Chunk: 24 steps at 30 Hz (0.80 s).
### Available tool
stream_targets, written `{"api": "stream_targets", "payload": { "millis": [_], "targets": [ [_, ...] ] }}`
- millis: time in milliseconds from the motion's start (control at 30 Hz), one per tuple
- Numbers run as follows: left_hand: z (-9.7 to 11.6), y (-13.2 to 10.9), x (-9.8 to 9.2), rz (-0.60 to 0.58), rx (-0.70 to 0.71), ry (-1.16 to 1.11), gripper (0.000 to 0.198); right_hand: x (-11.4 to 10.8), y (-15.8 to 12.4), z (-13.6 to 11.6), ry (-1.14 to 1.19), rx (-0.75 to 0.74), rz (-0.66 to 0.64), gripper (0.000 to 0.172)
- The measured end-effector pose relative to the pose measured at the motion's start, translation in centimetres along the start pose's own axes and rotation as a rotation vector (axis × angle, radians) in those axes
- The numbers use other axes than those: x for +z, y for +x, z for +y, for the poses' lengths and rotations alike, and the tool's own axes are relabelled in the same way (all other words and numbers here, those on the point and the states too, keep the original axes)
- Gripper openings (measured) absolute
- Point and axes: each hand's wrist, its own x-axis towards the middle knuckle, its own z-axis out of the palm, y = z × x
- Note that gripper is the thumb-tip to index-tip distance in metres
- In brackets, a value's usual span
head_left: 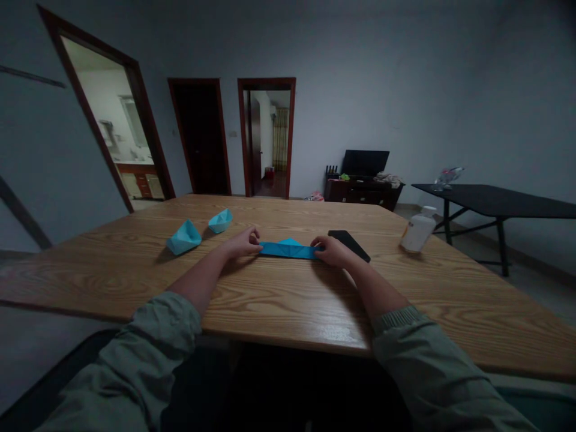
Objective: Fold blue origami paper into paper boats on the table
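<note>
A folded sheet of blue paper (288,250) is stretched level between my two hands, low over the wooden table. Its long band faces me, and a lighter blue peak stands up behind the middle. My left hand (244,243) pinches the band's left end between thumb and fingers. At the right end, my right hand (332,249) is closed on the paper in the same way. Two light blue folded paper boats, a nearer one (184,238) and a farther one (220,221), sit on the table left of my left hand.
A flat black object (350,245) lies just behind my right hand on the wooden table (270,306). Farther right stands a white bottle (418,230). Beyond the table are a black table (499,201), a television (365,162) on a cabinet, and doorways.
</note>
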Motion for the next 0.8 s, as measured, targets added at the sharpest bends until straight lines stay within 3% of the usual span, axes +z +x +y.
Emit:
{"api": "stream_targets", "payload": {
  "millis": [267, 533, 800],
  "targets": [
    [1.6, -0.7, 0.1, 0.009, 0.051, 0.281, 0.032, 0.1, 0.3, 0.6, -0.058, 0.017, 0.050, 0.017],
    [2.4, -1.1, 0.0, -0.057, -0.005, 0.311, 0.032, 0.0, 0.3, 0.7, -0.041, 0.048, 0.073, 0.022],
    [2.7, -1.4, 0.0, -0.074, 0.007, 0.354, 0.036, -0.6, 0.0, 0.7, -0.093, 0.056, 0.060, 0.015]
  ]
}}
